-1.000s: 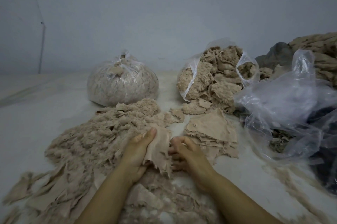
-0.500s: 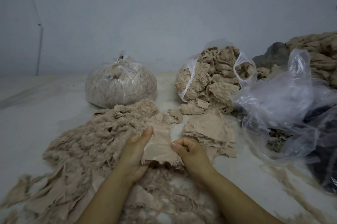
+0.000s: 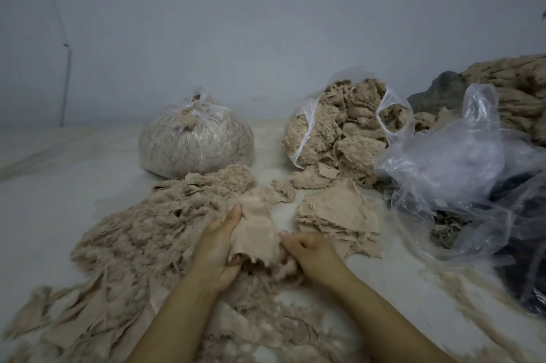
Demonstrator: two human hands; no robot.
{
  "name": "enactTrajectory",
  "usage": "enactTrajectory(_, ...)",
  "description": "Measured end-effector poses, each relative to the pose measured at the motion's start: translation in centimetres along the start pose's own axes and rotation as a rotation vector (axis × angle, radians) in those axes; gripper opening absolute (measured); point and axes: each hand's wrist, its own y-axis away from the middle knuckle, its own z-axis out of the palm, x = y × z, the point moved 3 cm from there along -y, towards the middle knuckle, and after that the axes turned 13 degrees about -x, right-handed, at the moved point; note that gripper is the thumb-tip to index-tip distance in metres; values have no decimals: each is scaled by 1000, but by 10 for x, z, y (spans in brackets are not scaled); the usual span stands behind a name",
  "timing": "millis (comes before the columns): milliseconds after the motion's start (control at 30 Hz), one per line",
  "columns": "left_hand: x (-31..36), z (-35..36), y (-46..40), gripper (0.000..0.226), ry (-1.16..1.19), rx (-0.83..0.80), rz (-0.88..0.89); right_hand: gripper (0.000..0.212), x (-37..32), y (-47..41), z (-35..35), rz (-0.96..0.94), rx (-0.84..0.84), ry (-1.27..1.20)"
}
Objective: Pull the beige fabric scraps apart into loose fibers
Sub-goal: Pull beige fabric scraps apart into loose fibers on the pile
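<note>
My left hand (image 3: 218, 244) grips the left edge of a beige fabric scrap (image 3: 256, 229), thumb up along its side and fingers curled under its lower edge. My right hand (image 3: 310, 250) is curled at the scrap's lower right edge, pinching its frayed hem. A wide heap of loose beige fibers (image 3: 141, 232) spreads to the left and under my arms. A small stack of flat beige scraps (image 3: 336, 215) lies just right of my hands.
A tied clear bag of fibers (image 3: 196, 141) stands at the back centre. An open bag of fluffy scraps (image 3: 339, 132) sits right of it. Crumpled clear plastic (image 3: 461, 173) and a dark bundle fill the right side. Behind is a pale wall.
The scrap has turned more upright between my hands. My left thumb has slid up its left side and my right hand has dropped to its lower right edge.
</note>
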Motion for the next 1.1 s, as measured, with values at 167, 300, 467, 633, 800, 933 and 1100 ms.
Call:
enactTrajectory(167, -6, 4, 0, 22, -20, -37, 23, 57, -3, 4, 7, 8, -101, -183)
enactTrajectory(300, -5, -1, -3, 21, -88, -23, 74, 16, 3, 7, 11, -6, -331, -293)
enactTrajectory(467, 1, -3, -3, 28, -234, -136, 95, 23, 3, 8, -4, 94, -314, -279)
enactTrajectory(633, -13, 11, 0, 34, -447, -313, 61, 46, -12, 2, -5, 0, -40, -647)
enactTrajectory(800, -18, 16, -1, 26, -581, -165, 172, 19, -13, 0, -15, -97, 415, -656)
enactTrajectory(933, -18, 15, -3, 25, -587, -100, 187, 24, -15, 1, -21, -144, 475, -595)
enactTrajectory(1100, -12, 16, -15, 28, -623, -11, 191, 21, -15, -2, -39, -191, 458, -526)
